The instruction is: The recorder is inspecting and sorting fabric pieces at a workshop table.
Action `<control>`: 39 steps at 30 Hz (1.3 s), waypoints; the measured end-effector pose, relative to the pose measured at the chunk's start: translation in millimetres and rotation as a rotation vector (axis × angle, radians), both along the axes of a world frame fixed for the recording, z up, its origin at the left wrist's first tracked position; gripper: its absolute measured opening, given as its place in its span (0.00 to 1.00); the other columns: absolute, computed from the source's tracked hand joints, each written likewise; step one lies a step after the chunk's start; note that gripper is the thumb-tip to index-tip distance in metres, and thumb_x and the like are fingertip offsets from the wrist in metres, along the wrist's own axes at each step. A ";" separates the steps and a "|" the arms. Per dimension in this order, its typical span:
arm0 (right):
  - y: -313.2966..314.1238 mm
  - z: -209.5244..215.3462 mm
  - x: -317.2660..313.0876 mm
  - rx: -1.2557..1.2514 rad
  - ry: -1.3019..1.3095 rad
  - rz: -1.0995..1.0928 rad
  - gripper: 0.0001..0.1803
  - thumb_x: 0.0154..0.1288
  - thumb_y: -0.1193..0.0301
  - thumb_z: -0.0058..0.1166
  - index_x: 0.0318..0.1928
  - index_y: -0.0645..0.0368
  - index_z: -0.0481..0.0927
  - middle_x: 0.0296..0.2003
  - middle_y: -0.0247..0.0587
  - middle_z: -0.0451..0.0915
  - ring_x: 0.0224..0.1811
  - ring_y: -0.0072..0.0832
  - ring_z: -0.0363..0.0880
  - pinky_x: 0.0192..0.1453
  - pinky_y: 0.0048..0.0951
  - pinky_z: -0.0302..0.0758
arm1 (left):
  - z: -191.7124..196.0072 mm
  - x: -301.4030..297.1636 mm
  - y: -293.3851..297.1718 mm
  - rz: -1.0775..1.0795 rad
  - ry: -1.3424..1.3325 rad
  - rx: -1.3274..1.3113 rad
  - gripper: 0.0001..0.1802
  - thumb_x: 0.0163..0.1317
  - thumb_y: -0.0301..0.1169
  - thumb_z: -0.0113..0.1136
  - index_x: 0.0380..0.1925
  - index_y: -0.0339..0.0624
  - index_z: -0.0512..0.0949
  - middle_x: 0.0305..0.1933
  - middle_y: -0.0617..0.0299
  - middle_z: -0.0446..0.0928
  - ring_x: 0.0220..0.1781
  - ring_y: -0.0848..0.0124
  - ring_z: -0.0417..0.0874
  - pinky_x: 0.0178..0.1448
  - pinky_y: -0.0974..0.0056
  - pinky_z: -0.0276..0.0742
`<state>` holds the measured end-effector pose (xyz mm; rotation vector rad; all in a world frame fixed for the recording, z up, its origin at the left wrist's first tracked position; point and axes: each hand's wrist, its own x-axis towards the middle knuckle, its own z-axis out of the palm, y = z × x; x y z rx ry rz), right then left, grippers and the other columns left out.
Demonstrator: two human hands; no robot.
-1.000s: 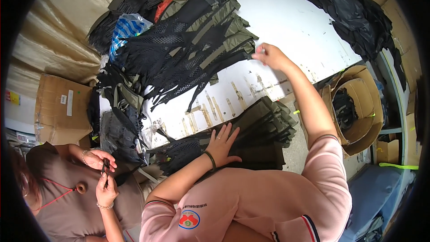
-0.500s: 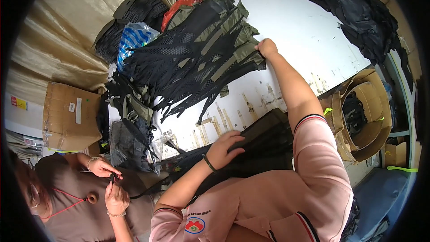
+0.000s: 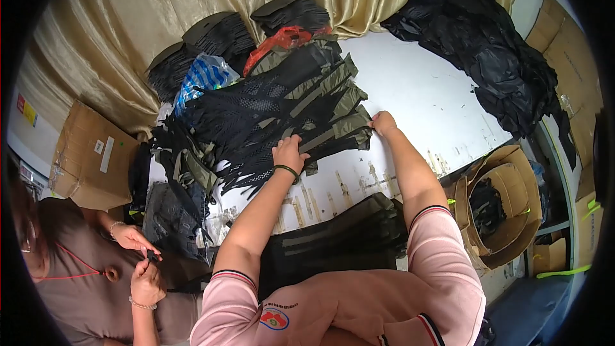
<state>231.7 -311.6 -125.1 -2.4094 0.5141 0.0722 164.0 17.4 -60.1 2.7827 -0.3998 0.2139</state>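
Observation:
A spread pile of black mesh and olive-green fabric pieces (image 3: 256,99) covers the left and middle of the table. My left hand (image 3: 290,154) lies on the pile's near side, fingers spread over the dark strips and gripping none that I can see. At the pile's right end, my right hand (image 3: 384,123) pinches the edge of an olive-green and black fabric piece (image 3: 351,125). Its fingertips are partly hidden. Below the near table edge, more dark fabric pieces (image 3: 333,237) lie in front of my body.
The white table (image 3: 416,86) shows tape marks along its near edge. Black fabric (image 3: 448,32) is heaped at the far right, beside an open cardboard box (image 3: 522,211). Stacked black pieces (image 3: 221,35) stand at the back. A co-worker's hands (image 3: 144,263) hold something small and black at left.
My left hand has moved forward from near my body onto the pile. The right hand stays at the fabric's edge. The head view has shifted, and the co-worker keeps handling the small black thing.

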 end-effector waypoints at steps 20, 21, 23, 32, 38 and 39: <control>147.4 158.6 -239.8 -0.237 -0.925 0.345 0.25 0.51 0.71 0.66 0.49 0.59 0.70 0.36 0.45 0.76 0.34 0.39 0.76 0.41 0.31 0.70 | 56.8 -75.6 -18.5 -0.493 0.545 -0.808 0.05 0.61 0.28 0.60 0.33 0.38 0.75 0.25 0.76 0.69 0.27 0.86 0.65 0.31 0.76 0.62; 148.0 154.8 -241.2 -0.261 -0.927 0.374 0.24 0.51 0.73 0.64 0.49 0.59 0.71 0.36 0.44 0.77 0.35 0.41 0.76 0.43 0.35 0.69 | 56.5 -80.5 -22.4 -0.526 0.641 -0.963 0.05 0.61 0.28 0.61 0.31 0.40 0.75 0.25 0.77 0.69 0.27 0.88 0.64 0.31 0.78 0.62; 135.7 137.0 -235.7 -0.256 -0.884 0.386 0.22 0.52 0.73 0.62 0.49 0.59 0.71 0.35 0.44 0.77 0.35 0.41 0.77 0.42 0.35 0.70 | 58.2 -87.4 -27.5 -0.495 0.680 -0.994 0.06 0.60 0.28 0.63 0.30 0.41 0.75 0.26 0.77 0.70 0.27 0.88 0.64 0.30 0.79 0.62; 127.5 140.9 -228.6 -0.307 -0.585 0.643 0.07 0.62 0.70 0.54 0.41 0.54 0.76 0.26 0.44 0.80 0.26 0.44 0.79 0.31 0.39 0.75 | 55.4 -110.7 -15.9 -0.415 0.577 -0.811 0.14 0.50 0.26 0.72 0.23 0.40 0.71 0.22 0.69 0.74 0.25 0.83 0.69 0.30 0.74 0.68; 126.6 154.2 -216.8 -0.315 -0.633 0.629 0.09 0.62 0.68 0.56 0.27 0.57 0.74 0.22 0.45 0.78 0.25 0.45 0.78 0.28 0.37 0.74 | 63.6 -138.5 -22.1 -0.540 0.239 -0.741 0.14 0.50 0.26 0.69 0.23 0.39 0.68 0.22 0.60 0.69 0.24 0.68 0.70 0.30 0.65 0.67; 126.2 154.3 -216.2 -0.186 -0.665 0.542 0.09 0.62 0.69 0.55 0.27 0.58 0.73 0.21 0.44 0.75 0.23 0.42 0.76 0.27 0.35 0.73 | 68.8 -144.8 -24.1 -0.537 0.125 -0.723 0.14 0.51 0.27 0.67 0.24 0.38 0.68 0.25 0.57 0.70 0.26 0.61 0.70 0.31 0.62 0.67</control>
